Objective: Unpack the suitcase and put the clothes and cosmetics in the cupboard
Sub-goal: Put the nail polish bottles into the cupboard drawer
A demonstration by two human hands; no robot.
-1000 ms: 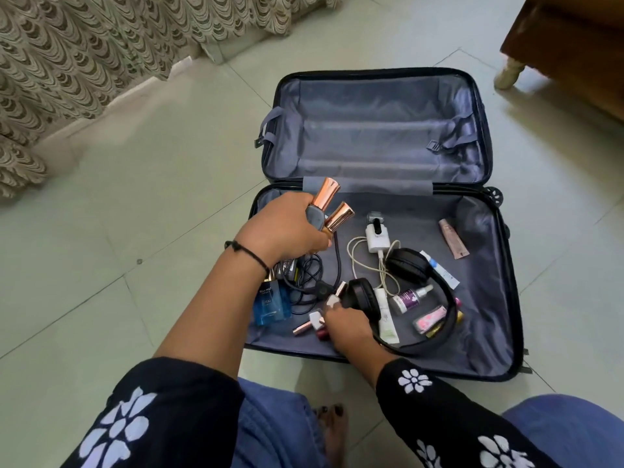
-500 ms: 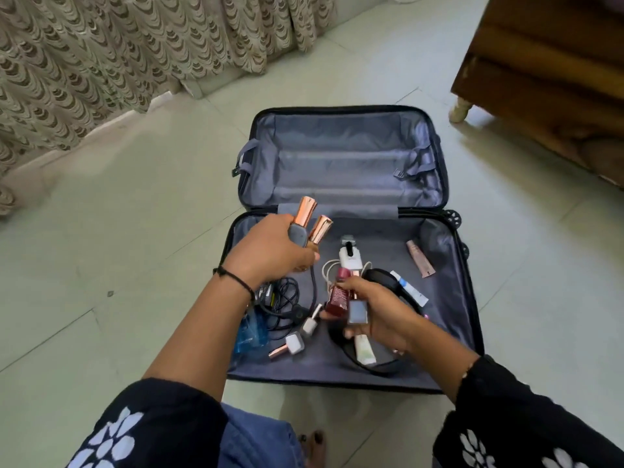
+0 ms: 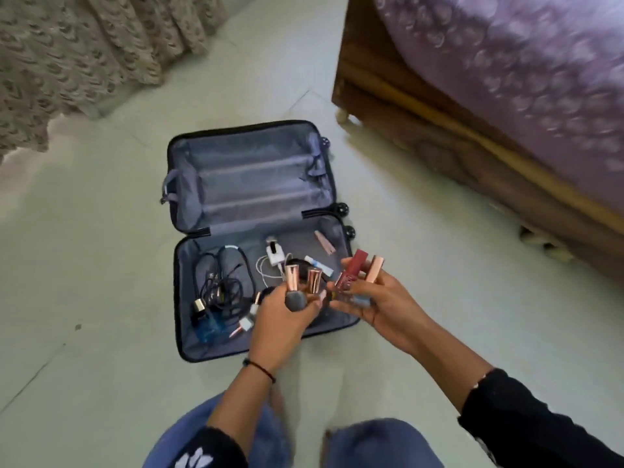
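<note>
A dark suitcase lies open on the floor with a grey lining. My left hand grips two bottles with rose-gold caps above the suitcase's near right corner. Close beside it, my right hand holds a dark red tube and a rose-gold tube. Inside the near half lie black cables, a blue perfume bottle, a white charger, a pink tube and small nail polish bottles. No cupboard is in view.
A wooden bed frame with a purple cover stands at the right. A patterned beige curtain hangs at the upper left. My knees in blue trousers show at the bottom. The floor is pale tile.
The view has swung right and pulled back from the suitcase. My right hand lifted out of the suitcase with the red and rose-gold tubes and came beside my left hand.
</note>
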